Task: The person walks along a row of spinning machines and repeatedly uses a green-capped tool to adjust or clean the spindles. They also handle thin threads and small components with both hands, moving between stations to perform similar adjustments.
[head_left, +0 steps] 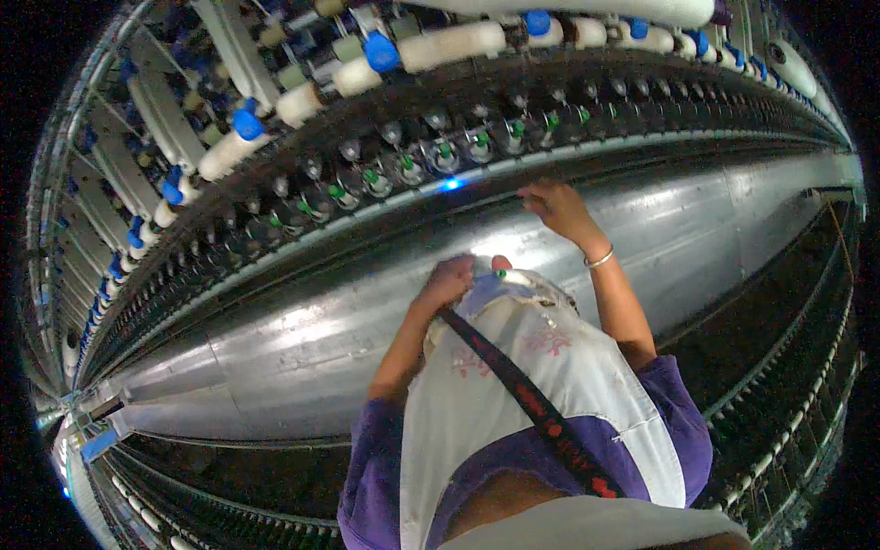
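My left hand (449, 280) is at the front of my white apron (541, 353), its fingers curled against the bluish pouch edge. What those fingers hold, if anything, is hidden. Right beside it, a white tube with a green end (501, 274) shows at the top of the pouch. My right hand (559, 211), with a bangle on the wrist, is raised over the metal floor, just short of the spindle rail (495, 170). Its fingers are bent together toward the left; anything between them is too small to see. Beyond stand bobbins with green tops (445, 149) on a row of spindles.
A long spinning machine curves across the far side, with white rollers (454, 46) and blue caps (381, 52) above the spindles. A blue light (450, 184) glows on the rail. Another machine row (779, 449) runs behind me. A dark patterned strap (527, 394) crosses my chest.
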Demonstrator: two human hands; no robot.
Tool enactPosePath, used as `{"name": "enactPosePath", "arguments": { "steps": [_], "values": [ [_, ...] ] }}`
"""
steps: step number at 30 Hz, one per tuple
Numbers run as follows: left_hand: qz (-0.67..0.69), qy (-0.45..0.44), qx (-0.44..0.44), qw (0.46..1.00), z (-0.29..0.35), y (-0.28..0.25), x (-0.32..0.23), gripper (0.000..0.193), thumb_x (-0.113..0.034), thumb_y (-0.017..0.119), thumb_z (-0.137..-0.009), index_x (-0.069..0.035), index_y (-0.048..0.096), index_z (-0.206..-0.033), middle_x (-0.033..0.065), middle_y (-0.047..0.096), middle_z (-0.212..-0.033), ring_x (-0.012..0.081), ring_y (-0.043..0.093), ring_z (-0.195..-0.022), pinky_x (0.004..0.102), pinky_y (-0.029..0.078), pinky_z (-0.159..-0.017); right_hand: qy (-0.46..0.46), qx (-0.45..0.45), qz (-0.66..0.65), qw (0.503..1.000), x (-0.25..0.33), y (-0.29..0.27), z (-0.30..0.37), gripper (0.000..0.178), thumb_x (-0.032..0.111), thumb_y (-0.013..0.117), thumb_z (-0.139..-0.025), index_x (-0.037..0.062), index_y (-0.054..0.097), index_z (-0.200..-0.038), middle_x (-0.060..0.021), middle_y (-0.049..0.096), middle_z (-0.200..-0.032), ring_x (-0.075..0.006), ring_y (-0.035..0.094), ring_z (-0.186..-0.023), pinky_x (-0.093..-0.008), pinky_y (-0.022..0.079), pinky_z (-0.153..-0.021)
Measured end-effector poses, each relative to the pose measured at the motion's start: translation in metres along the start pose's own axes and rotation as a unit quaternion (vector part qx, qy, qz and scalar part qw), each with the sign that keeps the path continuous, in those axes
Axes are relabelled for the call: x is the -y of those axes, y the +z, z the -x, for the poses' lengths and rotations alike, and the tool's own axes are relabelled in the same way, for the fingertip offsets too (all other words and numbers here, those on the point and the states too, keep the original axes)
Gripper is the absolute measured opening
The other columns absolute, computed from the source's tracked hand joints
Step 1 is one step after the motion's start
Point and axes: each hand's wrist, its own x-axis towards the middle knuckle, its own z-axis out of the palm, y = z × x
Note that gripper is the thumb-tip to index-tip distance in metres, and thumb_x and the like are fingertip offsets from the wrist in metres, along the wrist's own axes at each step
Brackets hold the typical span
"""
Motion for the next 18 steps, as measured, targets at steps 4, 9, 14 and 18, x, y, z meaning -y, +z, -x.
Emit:
{"name": "enactPosePath", "arguments": {
  "steps": [4, 9, 14, 18],
  "values": [
    [0.099, 0.052, -0.142, 0.984, -0.025, -0.017, -0.02, 0.037, -0.02, 0.056, -0.092, -0.005, 0.057, -0.126, 0.0182, 0.065, -0.112, 0.0344, 0.062, -0.103, 0.0398, 0.046, -0.092, 0.038, -0.001, 0.012, 0.999, -0.019, 0.007, 0.034, 0.029, 0.016, 0.068, -0.082, 0.0085, 0.067, -0.11, -0.0152, 0.067, -0.096, -0.0295, 0.066, -0.08, -0.0376, 0.051, -0.072],
    [0.169, 0.048, -0.366, 0.914, -0.068, -0.038, -0.06, 0.05, -0.026, 0.054, -0.096, -0.005, 0.041, -0.14, 0.0236, 0.053, -0.13, 0.0372, 0.054, -0.117, 0.0401, 0.042, -0.097, 0.165, 0.113, -0.003, 0.98, -0.022, 0.007, 0.059, 0.029, 0.017, 0.068, -0.082, 0.0089, 0.066, -0.11, -0.0133, 0.066, -0.102, -0.0278, 0.065, -0.082, -0.037, 0.051, -0.072],
    [0.109, 0.122, -0.591, 0.79, -0.141, -0.071, -0.079, 0.05, -0.001, 0.052, -0.09, 0.002, 0.031, -0.136, 0.0254, 0.05, -0.124, 0.0392, 0.049, -0.113, 0.0435, 0.037, -0.097, 0.159, 0.104, -0.018, 0.982, -0.012, 0.005, 0.069, 0.028, 0.019, 0.066, -0.082, 0.0088, 0.067, -0.108, -0.0133, 0.066, -0.102, -0.0323, 0.064, -0.086, -0.0402, 0.051, -0.076],
    [0.086, 0.109, -0.572, 0.808, -0.151, -0.093, -0.078, 0.031, 0.002, 0.051, -0.087, 0.0, 0.041, -0.117, 0.0189, 0.051, -0.099, 0.034, 0.049, -0.09, 0.0454, 0.038, -0.082, 0.128, 0.114, -0.03, 0.985, -0.002, 0.007, 0.068, 0.026, 0.014, 0.066, -0.082, 0.0068, 0.066, -0.107, -0.0123, 0.066, -0.104, -0.0303, 0.064, -0.085, -0.0367, 0.052, -0.075]
  ]
}}
